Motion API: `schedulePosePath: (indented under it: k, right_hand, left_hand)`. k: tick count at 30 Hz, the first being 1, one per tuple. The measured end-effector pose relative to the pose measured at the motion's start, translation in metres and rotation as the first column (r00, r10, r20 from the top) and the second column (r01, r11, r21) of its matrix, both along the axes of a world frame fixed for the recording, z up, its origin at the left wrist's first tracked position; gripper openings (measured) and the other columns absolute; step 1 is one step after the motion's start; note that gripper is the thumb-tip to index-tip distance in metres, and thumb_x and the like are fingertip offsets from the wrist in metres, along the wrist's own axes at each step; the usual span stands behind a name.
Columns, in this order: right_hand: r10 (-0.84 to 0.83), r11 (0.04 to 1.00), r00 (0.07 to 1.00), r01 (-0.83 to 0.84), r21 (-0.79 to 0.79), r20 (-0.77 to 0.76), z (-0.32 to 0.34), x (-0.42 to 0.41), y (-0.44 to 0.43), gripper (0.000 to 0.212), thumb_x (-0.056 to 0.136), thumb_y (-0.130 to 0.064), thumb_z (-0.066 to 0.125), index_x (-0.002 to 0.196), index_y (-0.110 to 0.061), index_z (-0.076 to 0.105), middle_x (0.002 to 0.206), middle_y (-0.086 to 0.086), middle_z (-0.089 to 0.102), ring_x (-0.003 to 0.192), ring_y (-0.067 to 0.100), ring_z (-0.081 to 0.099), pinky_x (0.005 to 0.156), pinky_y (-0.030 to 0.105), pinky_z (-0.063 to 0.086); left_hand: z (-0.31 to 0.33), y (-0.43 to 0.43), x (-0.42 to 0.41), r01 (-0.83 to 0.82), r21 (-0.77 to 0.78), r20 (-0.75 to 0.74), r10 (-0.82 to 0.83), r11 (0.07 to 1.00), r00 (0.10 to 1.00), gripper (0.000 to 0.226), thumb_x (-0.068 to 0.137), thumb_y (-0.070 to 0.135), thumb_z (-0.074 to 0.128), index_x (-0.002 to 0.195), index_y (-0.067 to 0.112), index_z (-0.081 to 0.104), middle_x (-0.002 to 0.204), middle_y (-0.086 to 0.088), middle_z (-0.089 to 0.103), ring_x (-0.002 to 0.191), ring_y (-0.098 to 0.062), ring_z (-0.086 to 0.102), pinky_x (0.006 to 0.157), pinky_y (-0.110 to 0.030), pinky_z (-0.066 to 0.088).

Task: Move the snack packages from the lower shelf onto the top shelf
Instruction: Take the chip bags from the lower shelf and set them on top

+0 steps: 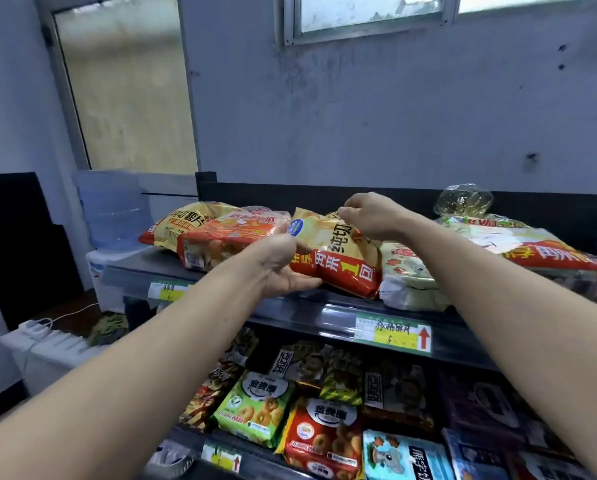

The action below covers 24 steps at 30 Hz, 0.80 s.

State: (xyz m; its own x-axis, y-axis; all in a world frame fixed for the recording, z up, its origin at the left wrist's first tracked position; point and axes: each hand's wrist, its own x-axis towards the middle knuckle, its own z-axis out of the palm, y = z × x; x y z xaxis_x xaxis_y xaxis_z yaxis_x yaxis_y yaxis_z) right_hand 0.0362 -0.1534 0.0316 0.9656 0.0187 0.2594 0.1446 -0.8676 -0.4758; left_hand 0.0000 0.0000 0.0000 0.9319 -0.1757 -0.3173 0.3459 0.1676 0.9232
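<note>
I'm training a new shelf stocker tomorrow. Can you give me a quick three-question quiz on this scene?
1. True or false: the left hand and the right hand both hold the yellow-and-red chip bag.
2. What lies just left of that bag on the top shelf? A: orange package; B: blue box; C: glass jar.
3. Fill in: the green ring-snack package sits on the ____ shelf.
Key: 1 true; 2 A; 3 lower.
</note>
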Motion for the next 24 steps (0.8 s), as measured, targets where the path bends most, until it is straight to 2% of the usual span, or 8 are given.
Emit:
schedulePosePath:
  k: [2, 6, 9, 11, 14, 16, 19, 24]
  right_hand:
    - [-0.039, 0.999, 0.998, 0.039, -0.001, -0.049, -0.002, 0.007, -0.001, 0.046, 0.1, -0.039, 0.037, 0.133, -0.009, 0.049, 0.124, 0.009, 0.06, 0.114, 0.026, 0.056, 0.101, 0.043, 0.044]
    - [-0.088, 0.996, 0.988, 0.087, -0.017, -0.124, -0.005, 0.017, -0.003, 0.052, 0.097, -0.048, 0.039, 0.13, -0.011, 0.053, 0.125, 0.008, 0.06, 0.115, 0.027, 0.055, 0.101, 0.044, 0.043]
    - [-0.113, 0.993, 0.99, 0.112, -0.028, -0.08, -0.007, 0.021, -0.005, 0.056, 0.09, -0.058, 0.041, 0.127, -0.018, 0.056, 0.124, 0.006, 0.061, 0.116, 0.03, 0.054, 0.103, 0.05, 0.039]
    - [-0.107, 0.994, 0.992, 0.106, -0.012, -0.064, -0.007, 0.018, -0.005, 0.054, 0.09, -0.057, 0.043, 0.125, -0.018, 0.058, 0.116, 0.003, 0.065, 0.112, 0.028, 0.057, 0.102, 0.05, 0.039]
    - [-0.109, 0.994, 0.993, 0.109, -0.017, -0.035, -0.004, 0.006, -0.006, 0.049, 0.091, -0.056, 0.044, 0.117, -0.018, 0.06, 0.105, 0.0, 0.067, 0.106, 0.024, 0.06, 0.101, 0.048, 0.04]
    - [-0.125, 0.992, 0.992, 0.126, -0.032, 0.012, -0.002, -0.001, -0.008, 0.05, 0.091, -0.058, 0.045, 0.116, -0.017, 0.061, 0.103, 0.0, 0.068, 0.104, 0.023, 0.061, 0.102, 0.046, 0.039]
    - [-0.146, 0.988, 0.986, 0.15, -0.049, 0.078, 0.002, -0.013, -0.01, 0.053, 0.088, -0.061, 0.048, 0.115, -0.018, 0.062, 0.103, 0.0, 0.068, 0.103, 0.022, 0.06, 0.102, 0.043, 0.037]
    - [-0.157, 0.988, 0.976, 0.156, 0.019, 0.152, 0.009, -0.031, -0.013, 0.05, 0.084, -0.06, 0.052, 0.096, -0.013, 0.066, 0.097, 0.006, 0.067, 0.096, 0.027, 0.061, 0.095, 0.046, 0.044]
  left_hand:
    - [-0.001, 0.002, 0.004, 0.001, -0.023, -0.006, -0.001, 1.0, 1.0, 0.031, 0.096, 0.006, 0.043, 0.125, 0.0, 0.033, 0.113, -0.028, 0.054, 0.108, -0.038, 0.059, 0.081, -0.045, 0.051]
    - [-0.008, 0.0, 0.014, 0.015, -0.065, -0.004, -0.015, 0.998, 1.0, 0.033, 0.096, 0.006, 0.043, 0.128, 0.001, 0.034, 0.127, -0.027, 0.051, 0.118, -0.039, 0.054, 0.094, -0.051, 0.045]
    - [-0.01, -0.005, 0.013, 0.046, -0.058, 0.019, -0.045, 0.997, 0.999, 0.012, 0.096, 0.007, 0.043, 0.106, -0.001, 0.041, 0.102, -0.026, 0.056, 0.12, -0.038, 0.052, 0.1, -0.052, 0.042]
    - [-0.011, -0.01, 0.012, 0.06, -0.036, 0.034, -0.059, 0.998, 0.998, 0.006, 0.096, 0.007, 0.044, 0.097, 0.001, 0.042, 0.089, -0.022, 0.055, 0.115, -0.036, 0.055, 0.098, -0.051, 0.044]
    - [-0.012, -0.014, 0.011, 0.045, -0.008, 0.087, -0.044, 0.999, 0.995, 0.009, 0.095, 0.007, 0.045, 0.104, 0.004, 0.042, 0.086, -0.018, 0.056, 0.093, -0.031, 0.059, 0.09, -0.047, 0.048]
    - [-0.009, -0.016, 0.008, 0.047, -0.002, 0.104, -0.047, 0.999, 0.993, 0.004, 0.094, 0.008, 0.046, 0.097, 0.006, 0.044, 0.086, -0.016, 0.056, 0.081, -0.027, 0.059, 0.084, -0.045, 0.05]
    - [-0.005, -0.017, 0.004, 0.039, -0.004, 0.129, -0.038, 0.999, 0.991, 0.008, 0.093, 0.008, 0.048, 0.087, 0.007, 0.043, 0.085, -0.015, 0.054, 0.077, -0.025, 0.058, 0.079, -0.044, 0.053]
    - [0.002, -0.02, -0.009, 0.007, 0.011, 0.242, -0.009, 1.0, 0.97, 0.003, 0.093, 0.01, 0.049, 0.093, 0.006, 0.049, 0.083, -0.013, 0.057, 0.076, -0.024, 0.059, 0.07, -0.038, 0.054]
